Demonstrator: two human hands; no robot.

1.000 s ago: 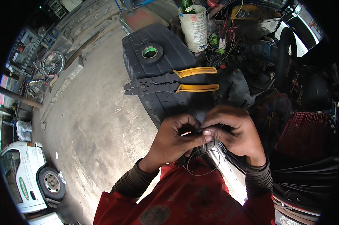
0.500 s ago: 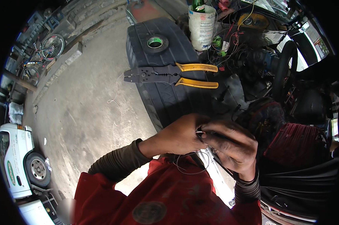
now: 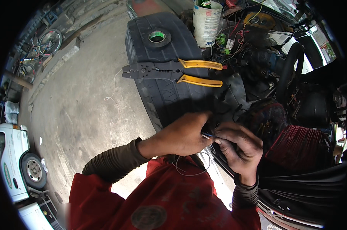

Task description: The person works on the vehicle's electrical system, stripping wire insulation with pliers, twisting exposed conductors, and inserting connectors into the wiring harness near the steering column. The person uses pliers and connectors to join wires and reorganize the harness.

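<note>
Hands together at centre, and it's close work: the left hand [image 3: 187,134] is curled tight with a thin pale-and-blue strand [image 3: 207,135] showing at its thumb side, the right hand [image 3: 240,145] meeting it from 3 o'clock, its grip narrowed to a fingertip pinch on that strand. What the hidden left fingertips are doing, nobody can tell! A loose wire loop [image 3: 192,175] hangs at 7 o'clock against the red clothing [image 3: 169,203]. Up at 11 o'clock, flat across the black tyre [image 3: 175,91], lie the pliers [image 3: 152,71], yellow handles toward 3 o'clock; beyond them sits a tape roll [image 3: 158,44], with a white container [image 3: 207,27] at 12. Out at 9, a white vehicle [image 3: 18,149].
</note>
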